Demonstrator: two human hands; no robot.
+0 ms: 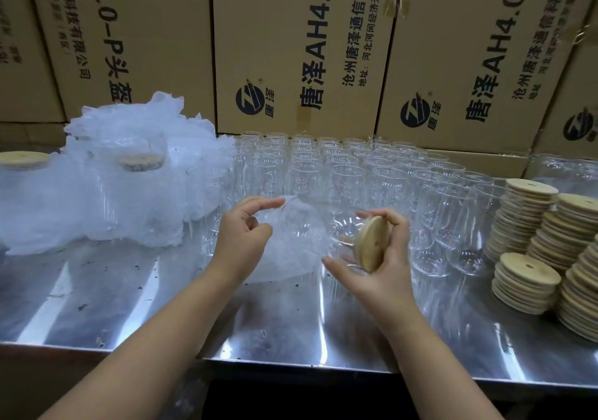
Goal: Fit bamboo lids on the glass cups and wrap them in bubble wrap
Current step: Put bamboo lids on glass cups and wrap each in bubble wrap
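Rightmost lid stacks (581, 293) past right edge

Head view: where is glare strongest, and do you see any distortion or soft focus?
In the head view, bright streaks of glare cross the steel table; in the same head view the wide-angle lens makes the cardboard boxes lean and bow; the far glass cups look soft and merge together.

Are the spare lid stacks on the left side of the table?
No, the lid stacks stand at the right end of the table, beside the bare cups.
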